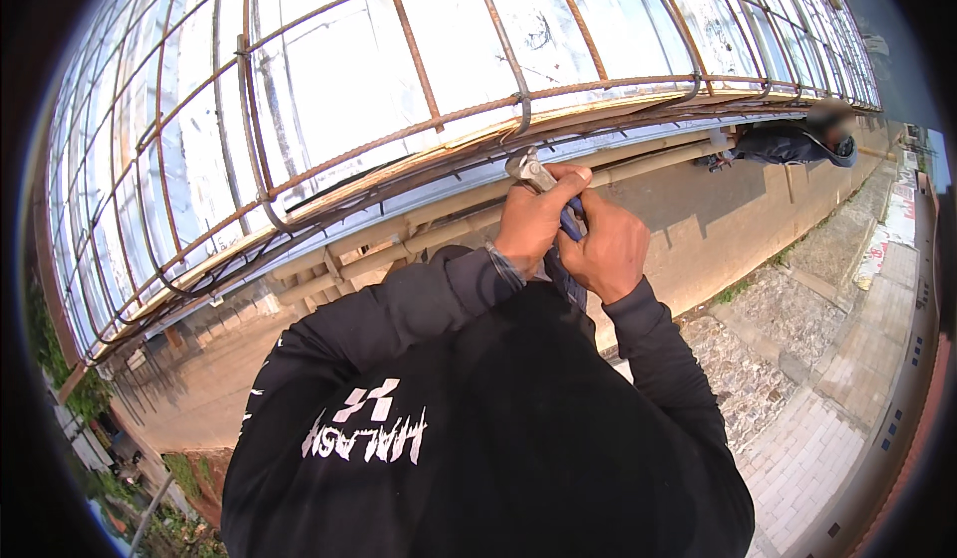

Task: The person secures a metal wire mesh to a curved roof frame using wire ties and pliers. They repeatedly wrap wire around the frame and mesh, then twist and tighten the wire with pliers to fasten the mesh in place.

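In front of my chest, a pair of pincers (528,167) with a rounded metal head and blue handles points up toward the edge of the rebar grid (449,117). My left hand (530,224) is closed around the tool just below its head. Lower on the blue handles, my right hand (610,247) is closed, close against the left one. The pincers' head sits just below a bent, hooked bar end (523,109); whether they touch I cannot tell. My palms hide much of the handles.
Shiny metal sheeting (349,69) lies beneath the rusty bars, bordered by a thin wooden edge (469,139). Bamboo poles (638,166) run along below it. Another person (788,142) in dark clothes is farther right by the same edge. Paving (797,478) shows far below.
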`<control>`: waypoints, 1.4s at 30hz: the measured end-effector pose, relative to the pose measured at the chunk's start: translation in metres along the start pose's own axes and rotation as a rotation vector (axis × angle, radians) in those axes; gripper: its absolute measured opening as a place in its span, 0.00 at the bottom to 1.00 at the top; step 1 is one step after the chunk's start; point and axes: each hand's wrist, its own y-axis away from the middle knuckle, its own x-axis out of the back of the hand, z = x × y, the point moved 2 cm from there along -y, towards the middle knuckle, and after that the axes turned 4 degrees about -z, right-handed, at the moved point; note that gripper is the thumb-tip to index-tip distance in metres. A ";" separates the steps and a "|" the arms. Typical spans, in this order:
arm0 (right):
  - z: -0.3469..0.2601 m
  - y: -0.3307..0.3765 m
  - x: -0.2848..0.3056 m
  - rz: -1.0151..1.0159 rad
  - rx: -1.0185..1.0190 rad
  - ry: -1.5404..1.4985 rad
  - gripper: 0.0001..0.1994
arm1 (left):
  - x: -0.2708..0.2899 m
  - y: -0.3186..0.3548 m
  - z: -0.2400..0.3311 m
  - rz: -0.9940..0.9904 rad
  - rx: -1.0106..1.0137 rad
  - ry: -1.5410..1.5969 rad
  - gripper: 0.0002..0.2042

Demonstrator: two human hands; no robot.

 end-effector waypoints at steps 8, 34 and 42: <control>-0.011 0.028 0.013 -0.223 0.029 -0.402 0.18 | -0.006 0.018 0.021 0.209 0.426 0.366 0.13; -0.001 -0.027 0.070 -0.133 0.043 0.234 0.11 | -0.025 0.018 0.021 -0.127 0.170 0.183 0.12; 0.003 0.044 -0.002 -0.080 -0.024 -0.252 0.20 | -0.011 -0.005 -0.004 0.157 0.274 0.290 0.12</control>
